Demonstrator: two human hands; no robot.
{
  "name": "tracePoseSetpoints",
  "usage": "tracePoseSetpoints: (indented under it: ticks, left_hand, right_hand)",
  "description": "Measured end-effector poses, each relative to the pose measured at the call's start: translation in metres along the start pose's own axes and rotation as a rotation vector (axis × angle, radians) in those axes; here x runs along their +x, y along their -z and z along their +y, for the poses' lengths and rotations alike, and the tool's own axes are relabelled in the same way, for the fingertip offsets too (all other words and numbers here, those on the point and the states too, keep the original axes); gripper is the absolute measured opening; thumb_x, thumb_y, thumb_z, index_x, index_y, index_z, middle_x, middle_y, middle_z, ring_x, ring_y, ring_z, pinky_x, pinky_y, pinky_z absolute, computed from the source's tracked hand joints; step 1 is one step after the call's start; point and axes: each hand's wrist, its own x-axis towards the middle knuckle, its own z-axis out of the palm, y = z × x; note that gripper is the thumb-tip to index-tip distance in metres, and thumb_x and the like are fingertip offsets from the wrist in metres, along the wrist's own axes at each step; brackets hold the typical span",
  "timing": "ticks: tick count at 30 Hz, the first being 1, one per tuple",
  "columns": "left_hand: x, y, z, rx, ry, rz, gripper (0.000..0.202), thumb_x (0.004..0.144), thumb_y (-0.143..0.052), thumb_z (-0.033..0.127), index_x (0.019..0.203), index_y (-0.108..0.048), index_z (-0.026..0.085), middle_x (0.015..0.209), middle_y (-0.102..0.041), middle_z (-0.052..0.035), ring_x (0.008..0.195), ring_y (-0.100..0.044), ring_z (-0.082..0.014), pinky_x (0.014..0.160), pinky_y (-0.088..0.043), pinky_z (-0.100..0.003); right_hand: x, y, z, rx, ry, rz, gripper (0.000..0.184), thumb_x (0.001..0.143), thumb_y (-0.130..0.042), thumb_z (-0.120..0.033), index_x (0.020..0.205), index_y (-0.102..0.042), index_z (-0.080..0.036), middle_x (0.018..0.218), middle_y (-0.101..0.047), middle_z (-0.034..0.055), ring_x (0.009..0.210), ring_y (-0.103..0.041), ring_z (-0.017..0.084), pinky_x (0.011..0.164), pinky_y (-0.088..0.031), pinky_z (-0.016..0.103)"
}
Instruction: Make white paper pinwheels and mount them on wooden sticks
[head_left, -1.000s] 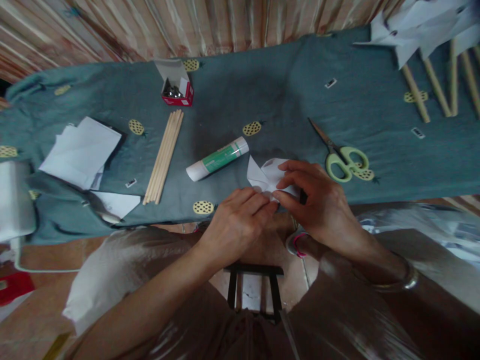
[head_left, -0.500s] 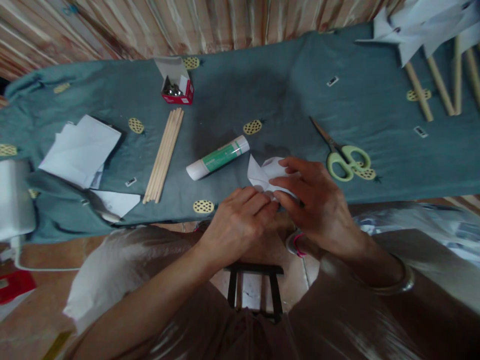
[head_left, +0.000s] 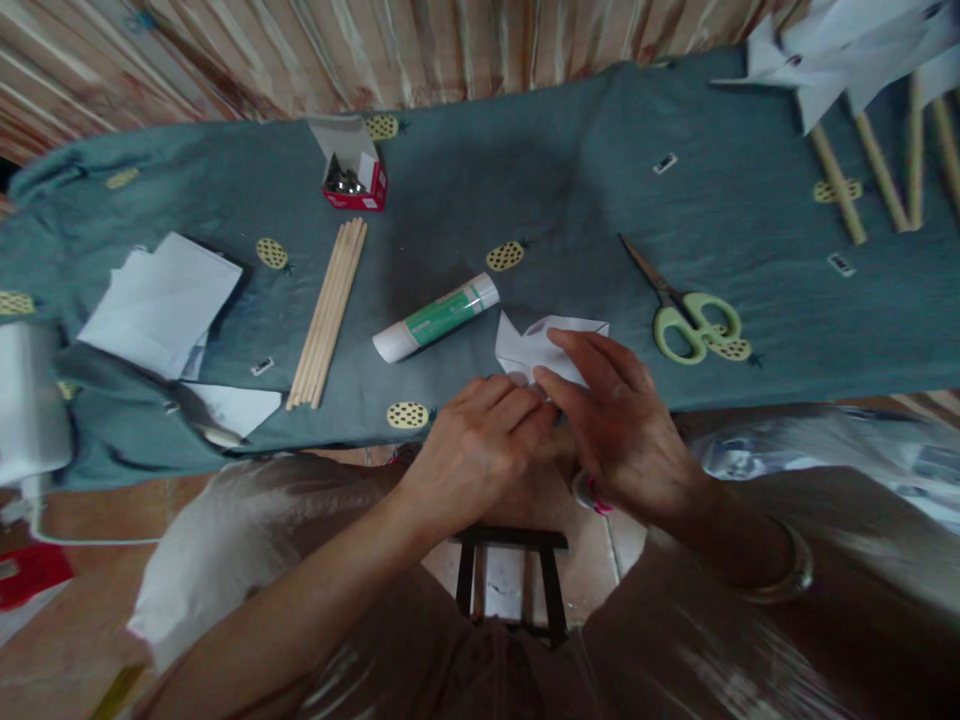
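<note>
A folded white paper piece lies near the front edge of a table draped in teal cloth. My left hand presses its curled fingers on the paper's near left part. My right hand pinches the paper at its middle, fingers laid across its right half. A green-and-white glue stick lies just left of the paper. Green-handled scissors lie to the right of it.
A bundle of wooden sticks and a stack of white paper sheets lie at the left. A small red box of metal pins stands behind them. White paper pinwheels on sticks lie at the far right. A black stool frame shows below.
My right hand has slid left and nearer me over the paper, uncovering its far right corner. My left hand has stayed in place.
</note>
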Motion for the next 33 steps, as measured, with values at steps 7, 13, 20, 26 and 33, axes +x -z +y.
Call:
tracePoseSetpoints:
  ticks: [7,13,20,26,33]
  left_hand:
    - [-0.001,-0.001,-0.001,-0.009,0.015,0.009,0.015,0.092,-0.053,0.015,0.099,-0.065,0.01,0.092,-0.069,-0.0073,0.087,-0.06,-0.0188,0.073,-0.051,-0.032]
    - [-0.001,-0.003,0.0,0.005,0.011,0.024,0.015,0.092,-0.053,0.015,0.101,-0.065,0.011,0.093,-0.069,-0.0074,0.087,-0.061,-0.019,0.072,-0.051,-0.032]
    - [0.0,-0.004,-0.001,0.032,-0.007,0.046,0.016,0.093,-0.052,0.015,0.102,-0.065,0.012,0.097,-0.07,-0.0081,0.085,-0.062,-0.0186,0.071,-0.05,-0.032]
    - [0.0,-0.003,-0.014,0.029,0.023,0.035,0.019,0.093,-0.052,0.014,0.106,-0.066,0.012,0.103,-0.07,-0.0084,0.09,-0.062,-0.0194,0.074,-0.05,-0.033]
    - [0.006,0.002,-0.034,0.079,0.095,0.014,0.02,0.092,-0.05,0.014,0.101,-0.069,0.016,0.103,-0.07,-0.0077,0.094,-0.06,-0.0199,0.08,-0.05,-0.035]
  right_hand:
    - [-0.005,-0.011,0.004,-0.015,0.08,0.067,0.04,0.091,-0.044,-0.012,0.126,-0.053,-0.029,0.139,-0.053,0.0076,0.138,-0.039,0.027,0.103,-0.042,0.048]
    - [0.003,0.008,0.004,0.021,0.094,0.053,0.034,0.09,-0.04,-0.013,0.117,-0.059,-0.023,0.138,-0.053,0.0128,0.137,-0.039,0.029,0.102,-0.042,0.055]
    - [0.016,0.024,0.019,-0.003,-0.056,0.103,0.037,0.09,-0.044,-0.016,0.123,-0.059,-0.024,0.132,-0.059,0.0118,0.124,-0.055,0.029,0.102,-0.046,0.053]
    - [0.025,0.027,0.024,-0.019,-0.116,0.092,0.037,0.089,-0.049,-0.022,0.125,-0.058,-0.02,0.122,-0.066,0.0129,0.112,-0.063,0.028,0.095,-0.051,0.048]
    - [0.022,0.032,0.028,-0.01,-0.17,0.118,0.035,0.085,-0.056,-0.024,0.119,-0.062,-0.02,0.098,-0.073,0.0085,0.08,-0.068,0.023,0.077,-0.057,0.041]
